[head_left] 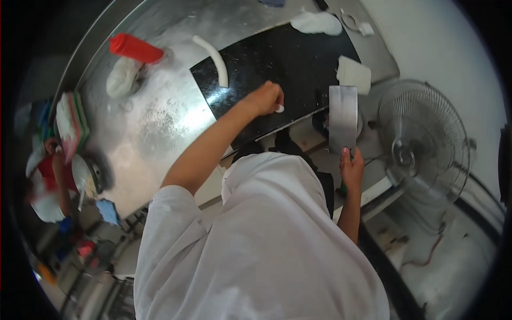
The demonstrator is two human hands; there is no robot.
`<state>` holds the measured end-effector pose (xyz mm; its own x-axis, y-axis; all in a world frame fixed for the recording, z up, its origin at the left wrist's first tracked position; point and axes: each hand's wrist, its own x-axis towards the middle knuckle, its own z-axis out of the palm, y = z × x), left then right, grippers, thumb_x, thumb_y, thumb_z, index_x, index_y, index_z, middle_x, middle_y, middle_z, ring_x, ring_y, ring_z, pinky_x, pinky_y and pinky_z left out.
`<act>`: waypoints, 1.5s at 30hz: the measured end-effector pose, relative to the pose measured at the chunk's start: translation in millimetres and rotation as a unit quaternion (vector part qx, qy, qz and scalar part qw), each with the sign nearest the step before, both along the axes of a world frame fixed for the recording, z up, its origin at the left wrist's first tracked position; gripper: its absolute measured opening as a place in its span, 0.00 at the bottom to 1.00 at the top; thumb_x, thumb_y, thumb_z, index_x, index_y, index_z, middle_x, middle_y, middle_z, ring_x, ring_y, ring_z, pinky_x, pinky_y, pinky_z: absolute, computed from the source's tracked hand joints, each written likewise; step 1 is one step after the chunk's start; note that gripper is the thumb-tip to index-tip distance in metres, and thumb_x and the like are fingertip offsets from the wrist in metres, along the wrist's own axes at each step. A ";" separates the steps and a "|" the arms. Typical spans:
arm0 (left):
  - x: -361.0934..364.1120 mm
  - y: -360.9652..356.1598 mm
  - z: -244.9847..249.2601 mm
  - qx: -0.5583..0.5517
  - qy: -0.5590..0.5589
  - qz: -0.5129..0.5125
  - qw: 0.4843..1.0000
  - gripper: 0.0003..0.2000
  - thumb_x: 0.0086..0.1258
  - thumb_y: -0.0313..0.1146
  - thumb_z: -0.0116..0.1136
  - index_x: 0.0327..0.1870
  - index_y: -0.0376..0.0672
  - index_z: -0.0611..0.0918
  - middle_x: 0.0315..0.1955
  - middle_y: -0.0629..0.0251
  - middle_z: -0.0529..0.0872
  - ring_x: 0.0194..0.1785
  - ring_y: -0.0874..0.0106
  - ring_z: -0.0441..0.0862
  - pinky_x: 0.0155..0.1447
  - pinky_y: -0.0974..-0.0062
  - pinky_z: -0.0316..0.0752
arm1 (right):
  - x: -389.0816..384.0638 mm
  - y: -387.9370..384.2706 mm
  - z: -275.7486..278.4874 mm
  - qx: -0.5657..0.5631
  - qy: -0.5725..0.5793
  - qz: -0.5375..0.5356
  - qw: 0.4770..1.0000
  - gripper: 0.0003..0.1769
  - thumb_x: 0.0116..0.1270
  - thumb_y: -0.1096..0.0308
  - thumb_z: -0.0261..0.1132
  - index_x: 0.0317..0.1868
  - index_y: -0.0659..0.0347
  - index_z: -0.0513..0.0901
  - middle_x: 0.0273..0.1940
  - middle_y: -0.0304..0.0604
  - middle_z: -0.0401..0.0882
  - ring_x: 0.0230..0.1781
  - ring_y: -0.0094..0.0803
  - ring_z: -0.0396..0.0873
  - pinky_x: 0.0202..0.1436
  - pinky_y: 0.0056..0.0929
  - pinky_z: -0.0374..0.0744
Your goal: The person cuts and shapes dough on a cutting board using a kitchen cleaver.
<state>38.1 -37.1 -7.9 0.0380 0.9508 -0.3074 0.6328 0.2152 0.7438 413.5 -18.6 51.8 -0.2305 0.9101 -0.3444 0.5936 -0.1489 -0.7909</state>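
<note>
My left hand (268, 99) is closed over the near edge of the black board (282, 58), holding a small white piece (280, 109) at its fingertips. To its upper left, a curved white roll (215, 60) lies across the board's left edge. My right hand (351, 169) grips the handle of a broad metal cleaver (343, 117). The cleaver's blade points away from me, beside the board's near right corner. Just beyond the blade tip sits a white block-like item (353, 74).
A red bottle (135, 48) and a white bundle (122, 78) lie on the metal table (165, 117). Another white bundle (316, 24) rests at the board's far edge. A fan (424, 144) stands at right. At far left, another person (48, 186) is beside a bowl (81, 173).
</note>
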 end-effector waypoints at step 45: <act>74.0 49.7 -26.1 0.196 0.111 0.025 0.974 0.38 0.52 0.60 0.70 0.55 0.36 0.80 0.77 0.46 0.66 0.82 0.49 0.59 0.85 0.46 0.50 | -55.4 141.8 -69.1 -0.144 -0.090 -0.133 0.976 0.31 0.82 0.39 0.55 0.35 0.62 0.72 0.18 0.39 0.70 0.13 0.28 0.70 0.16 0.30 0.69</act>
<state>112.2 12.5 -34.0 -0.0381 0.9957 0.0839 0.7830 -0.0224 0.6216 358.1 123.2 -17.3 0.0884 0.7887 -0.6084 0.6301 -0.5174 -0.5791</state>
